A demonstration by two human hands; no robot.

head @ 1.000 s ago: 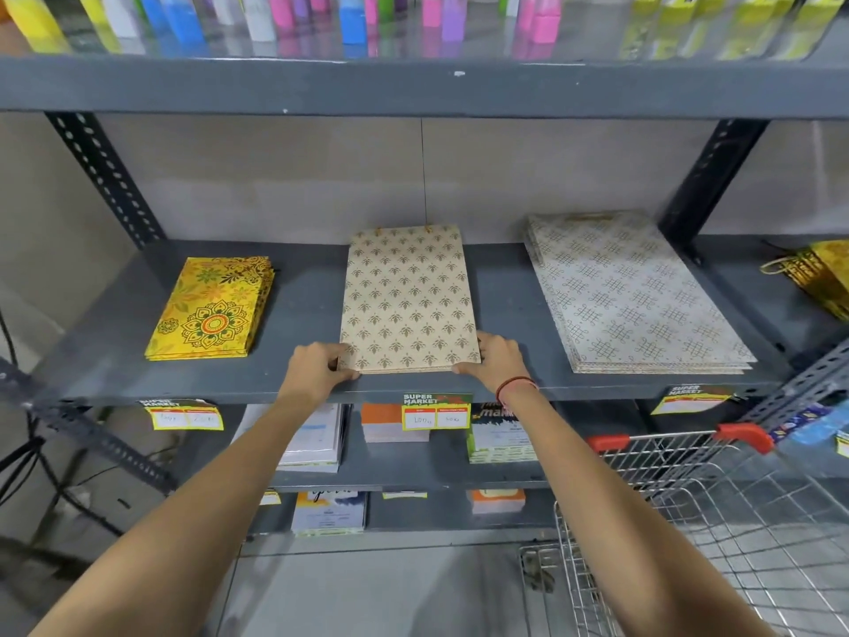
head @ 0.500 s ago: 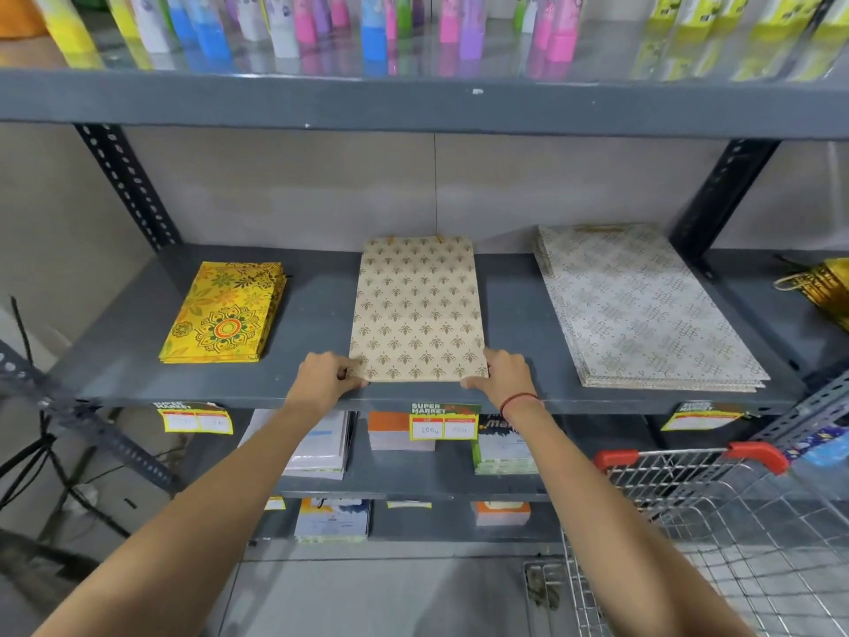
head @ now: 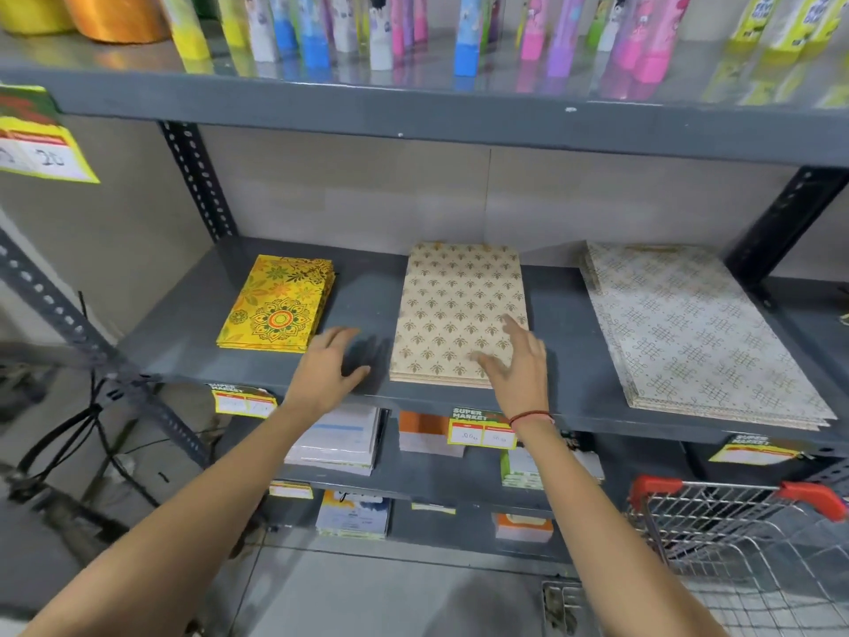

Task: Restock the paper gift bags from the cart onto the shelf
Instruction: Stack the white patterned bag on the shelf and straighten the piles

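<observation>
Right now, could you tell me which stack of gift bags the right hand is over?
The middle beige stack; the right hand overlaps its near corner, unlike the yellow and white stacks.

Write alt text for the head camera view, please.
Two bare hands, left hand and right hand, hover open by the beige gift bags on a grey shelf, between yellow bags and white bags.

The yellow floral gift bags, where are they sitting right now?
In the head view, the yellow floral gift bags lie flat at the left of the middle shelf, left of the beige patterned stack, just beyond the left hand.
</observation>
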